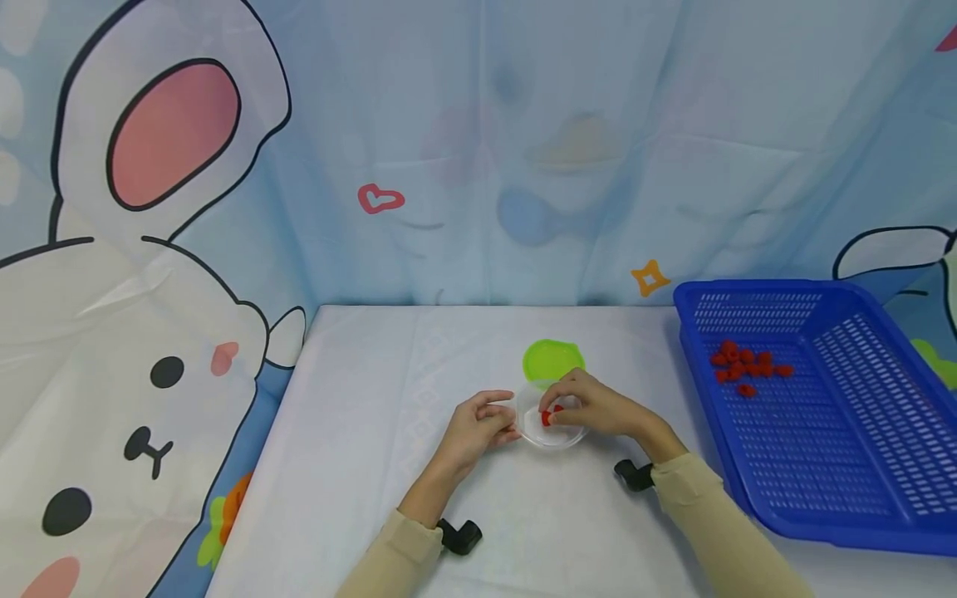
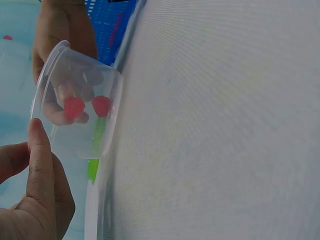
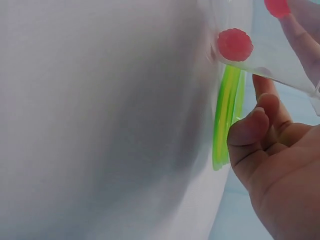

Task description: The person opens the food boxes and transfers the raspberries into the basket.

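A clear plastic tub (image 1: pixel 555 440) stands on the white table with two red raspberries in it. My left hand (image 1: pixel 478 428) touches its left side; in the left wrist view a straight finger (image 2: pixel 39 165) meets the rim. Reaching over the rim from the right, my right hand (image 1: pixel 598 407) pinches one raspberry (image 2: pixel 74 107) inside the tub. The other raspberry (image 3: pixel 235 45) lies at the tub's bottom. Some of the right hand's fingers (image 3: pixel 248 127) stay outside the tub wall. Just behind the tub lies a bright green lid (image 1: pixel 553 360).
A blue perforated plastic basket (image 1: pixel 860 465) stands at the right, with several red raspberries (image 1: pixel 748 365) on its left part. Black wrist cameras (image 1: pixel 459 537) sit at both cuffs. A printed cloth (image 1: pixel 449 124) hangs behind the table.
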Motion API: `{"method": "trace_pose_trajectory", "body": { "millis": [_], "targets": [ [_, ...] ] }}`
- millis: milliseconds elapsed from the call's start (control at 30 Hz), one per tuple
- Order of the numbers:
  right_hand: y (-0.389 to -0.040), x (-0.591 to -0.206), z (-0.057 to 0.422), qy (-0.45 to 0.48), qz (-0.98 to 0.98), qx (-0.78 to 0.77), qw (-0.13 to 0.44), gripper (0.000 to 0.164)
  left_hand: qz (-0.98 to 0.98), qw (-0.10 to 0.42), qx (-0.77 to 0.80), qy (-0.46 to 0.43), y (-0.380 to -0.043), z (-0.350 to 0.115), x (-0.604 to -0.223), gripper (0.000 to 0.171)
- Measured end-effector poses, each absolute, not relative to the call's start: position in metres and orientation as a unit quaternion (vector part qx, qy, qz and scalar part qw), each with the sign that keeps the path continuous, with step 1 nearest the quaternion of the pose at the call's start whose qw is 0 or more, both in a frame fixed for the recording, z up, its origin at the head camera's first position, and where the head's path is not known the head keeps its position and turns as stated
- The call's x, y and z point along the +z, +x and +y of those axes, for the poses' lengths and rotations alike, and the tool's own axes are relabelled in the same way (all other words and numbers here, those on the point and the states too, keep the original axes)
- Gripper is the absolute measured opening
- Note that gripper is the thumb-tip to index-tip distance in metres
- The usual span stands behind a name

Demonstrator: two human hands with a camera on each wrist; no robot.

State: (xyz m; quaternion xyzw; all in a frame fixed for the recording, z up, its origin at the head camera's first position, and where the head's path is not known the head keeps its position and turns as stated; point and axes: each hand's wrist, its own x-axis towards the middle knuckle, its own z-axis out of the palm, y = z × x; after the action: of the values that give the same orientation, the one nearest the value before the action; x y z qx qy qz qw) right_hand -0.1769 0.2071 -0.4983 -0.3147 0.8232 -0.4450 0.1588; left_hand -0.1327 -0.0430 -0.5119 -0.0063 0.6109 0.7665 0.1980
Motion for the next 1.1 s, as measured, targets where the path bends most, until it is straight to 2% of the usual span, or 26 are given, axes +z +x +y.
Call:
{"method": "trace_pose_trajectory", "body": {
  "millis": [367,667,1100],
  "targets": [
    [-0.172,-0.498,0.213,-0.276,0.826,-0.479,0.11,0.017,0.604,0.196,0.772,-0.008,-0.133,-0.042,-0.512,0.039],
    [-0.165,-0.491,0.217,-0.189,0.845,-0.49,0.097,0.02,0.6,0.198,0.775,-0.009,-0.133,-0.042,-0.514,0.039],
    [-0.149,-0.46,0.225,-0.143,0.848,-0.508,0.047,0.022,0.599,0.198,0.776,-0.007,-0.132,-0.041,-0.511,0.038]
  ]
}}
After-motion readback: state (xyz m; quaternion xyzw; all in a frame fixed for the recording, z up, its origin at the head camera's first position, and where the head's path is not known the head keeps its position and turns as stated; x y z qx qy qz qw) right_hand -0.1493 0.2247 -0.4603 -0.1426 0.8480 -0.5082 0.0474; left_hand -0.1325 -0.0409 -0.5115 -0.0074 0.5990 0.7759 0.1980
